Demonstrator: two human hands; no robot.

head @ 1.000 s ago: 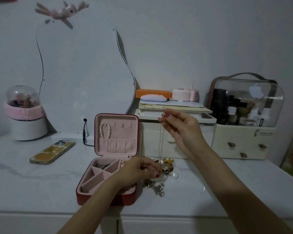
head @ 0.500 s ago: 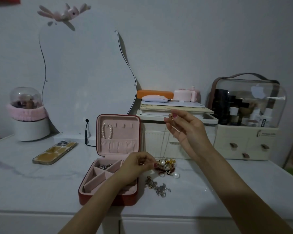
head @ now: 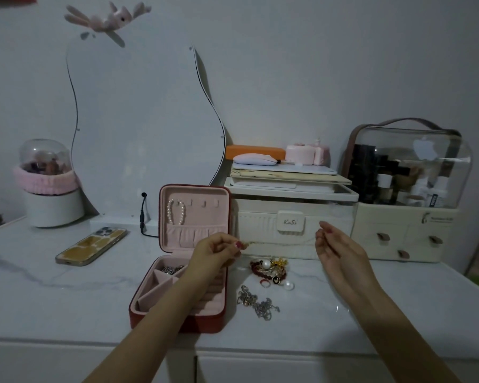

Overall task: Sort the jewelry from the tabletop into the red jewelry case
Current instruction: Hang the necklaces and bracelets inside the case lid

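Left hand (head: 216, 251) pinches one end of a thin gold chain (head: 281, 243), right hand (head: 333, 244) the other, fingers loosely curled; chain stretched level above the tabletop pile (head: 271, 270), likely to untangle before hanging in the open red jewelry case (head: 177, 317).

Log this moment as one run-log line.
hands: left and right stretch thin gold chain | chain: in the air | open red jewelry case: pearl bracelet hung in lid
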